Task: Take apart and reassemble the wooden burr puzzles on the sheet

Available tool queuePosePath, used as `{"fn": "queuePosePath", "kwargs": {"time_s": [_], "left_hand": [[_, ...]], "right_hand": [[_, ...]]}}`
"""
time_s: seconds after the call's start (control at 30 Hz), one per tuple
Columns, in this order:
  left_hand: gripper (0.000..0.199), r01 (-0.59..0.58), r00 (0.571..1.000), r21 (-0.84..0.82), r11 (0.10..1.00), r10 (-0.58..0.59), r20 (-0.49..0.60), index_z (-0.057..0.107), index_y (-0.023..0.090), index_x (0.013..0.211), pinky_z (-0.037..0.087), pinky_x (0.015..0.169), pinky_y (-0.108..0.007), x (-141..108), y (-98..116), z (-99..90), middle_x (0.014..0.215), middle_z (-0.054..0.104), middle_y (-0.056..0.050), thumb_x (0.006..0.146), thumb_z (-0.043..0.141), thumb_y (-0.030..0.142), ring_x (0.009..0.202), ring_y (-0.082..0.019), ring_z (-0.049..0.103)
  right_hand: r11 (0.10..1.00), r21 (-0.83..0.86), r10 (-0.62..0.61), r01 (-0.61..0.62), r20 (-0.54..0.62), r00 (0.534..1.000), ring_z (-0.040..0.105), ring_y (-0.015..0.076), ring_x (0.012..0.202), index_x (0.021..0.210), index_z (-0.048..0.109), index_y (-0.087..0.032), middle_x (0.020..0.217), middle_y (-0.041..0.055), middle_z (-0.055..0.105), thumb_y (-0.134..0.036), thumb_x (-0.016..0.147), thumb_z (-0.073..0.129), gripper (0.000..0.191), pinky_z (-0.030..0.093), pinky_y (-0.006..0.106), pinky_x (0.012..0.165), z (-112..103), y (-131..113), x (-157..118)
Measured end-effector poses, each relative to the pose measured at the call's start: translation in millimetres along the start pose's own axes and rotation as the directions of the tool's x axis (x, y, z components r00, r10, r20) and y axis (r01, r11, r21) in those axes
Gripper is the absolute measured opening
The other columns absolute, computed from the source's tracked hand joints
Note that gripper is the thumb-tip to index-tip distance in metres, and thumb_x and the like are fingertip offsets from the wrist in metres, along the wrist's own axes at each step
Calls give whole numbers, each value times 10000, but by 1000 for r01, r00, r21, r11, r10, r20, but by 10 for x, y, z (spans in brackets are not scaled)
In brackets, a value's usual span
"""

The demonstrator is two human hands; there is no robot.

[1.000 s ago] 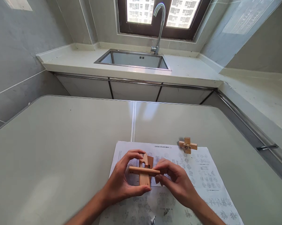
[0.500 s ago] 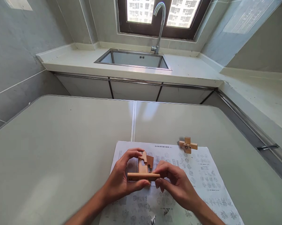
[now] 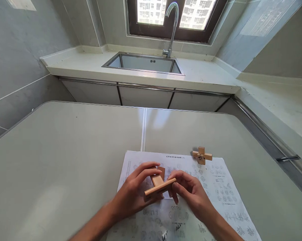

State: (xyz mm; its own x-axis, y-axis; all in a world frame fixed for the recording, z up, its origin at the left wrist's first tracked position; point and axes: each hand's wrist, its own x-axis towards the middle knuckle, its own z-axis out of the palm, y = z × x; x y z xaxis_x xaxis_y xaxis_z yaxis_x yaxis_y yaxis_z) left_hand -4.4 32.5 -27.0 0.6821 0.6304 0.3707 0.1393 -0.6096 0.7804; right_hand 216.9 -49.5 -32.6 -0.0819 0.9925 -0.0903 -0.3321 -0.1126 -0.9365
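Over the printed sheet, my left hand (image 3: 137, 185) is closed round wooden burr puzzle pieces (image 3: 157, 180), fingers over the top and thumb underneath. Crossing the near side is a wooden puzzle bar (image 3: 159, 189), tilted up toward the right. My right hand (image 3: 188, 190) pinches that bar's right end between thumb and fingers. A darker brown wooden piece (image 3: 162, 170) shows just behind; whether it is held or lies on the paper I cannot tell. The notches of the held pieces are mostly hidden.
A cross-shaped wooden puzzle (image 3: 201, 156) stands at the far right part of the printed sheet (image 3: 231, 197), which carries small diagrams. The sheet lies on a pale table (image 3: 65, 150) with a seam. Beyond are a counter with a sink (image 3: 140, 62) and a tap (image 3: 174, 30).
The held bar has turned from level to slanting, its right end now higher. The pieces have rotated in my left hand, hiding the notch that showed before. My right hand has shifted slightly right.
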Motion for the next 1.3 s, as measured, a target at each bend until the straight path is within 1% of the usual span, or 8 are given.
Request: {"fn": "queuePosePath", "kwargs": {"time_s": [0.13,0.27,0.43,0.53,0.63,0.8,1.1,1.3], "left_hand": [[297,-115,989,188,975,130,-68,645,266,1324,625,981,-352,-24,-42,-39,1327,737,-114,1042,611,178,1170,-225,747],[263,-183,972,295,938,218,-92,684,256,1269,632,847,-277,-8,-61,-126,1176,821,-79,1072,539,159,962,-185,808],[123,154,966,132,979,-122,-226,684,235,1047,565,560,-184,30,5,-131,808,814,35,1077,572,275,486,-80,669],[197,265,954,67,962,-251,-163,643,208,941,488,500,-179,37,58,-110,654,734,54,1076,546,316,458,-79,596],[292,290,955,150,945,-275,-110,611,206,787,386,459,-183,40,80,-90,540,622,72,1044,576,339,429,-73,479],[405,276,961,291,916,-267,-69,490,199,643,349,475,-194,21,55,-50,508,533,74,1014,582,334,439,-72,426],[410,217,975,439,872,-212,-61,452,200,641,350,511,-212,-4,24,1,539,504,59,1019,557,321,487,-94,467],[421,218,970,467,857,-241,-11,441,204,652,326,502,-225,-8,-3,7,524,543,63,1038,537,341,449,-92,443]], "right_hand": [[995,94,20,-24,45,999,644,143,651,1019,751,-215,792,23,650,-421,959,783,217,517,231,530,-3,36,-9],[986,161,32,-46,87,996,661,148,663,1012,754,-213,838,38,664,-428,954,788,225,496,226,521,-19,71,-34],[999,34,14,-14,-7,1000,598,143,621,1018,746,-210,770,13,619,-479,988,723,272,512,268,586,-48,11,-27],[986,-167,-9,-16,-149,989,560,150,607,1046,739,-220,742,3,613,-526,1002,676,315,496,275,590,-15,-62,2],[937,-346,-33,-56,-246,969,572,174,651,1021,736,-221,768,17,647,-572,989,663,359,483,278,596,29,-104,33],[847,-519,-59,-115,-307,950,505,170,612,958,732,-205,703,4,602,-615,988,622,426,430,278,552,42,-91,55],[785,-609,-98,-107,-293,951,479,159,571,965,733,-198,664,-11,566,-602,1007,595,429,405,279,529,16,-24,59],[784,-612,-92,-101,-275,957,560,174,557,990,722,-198,647,-2,611,-604,1017,580,430,452,291,540,29,-26,63]]}}
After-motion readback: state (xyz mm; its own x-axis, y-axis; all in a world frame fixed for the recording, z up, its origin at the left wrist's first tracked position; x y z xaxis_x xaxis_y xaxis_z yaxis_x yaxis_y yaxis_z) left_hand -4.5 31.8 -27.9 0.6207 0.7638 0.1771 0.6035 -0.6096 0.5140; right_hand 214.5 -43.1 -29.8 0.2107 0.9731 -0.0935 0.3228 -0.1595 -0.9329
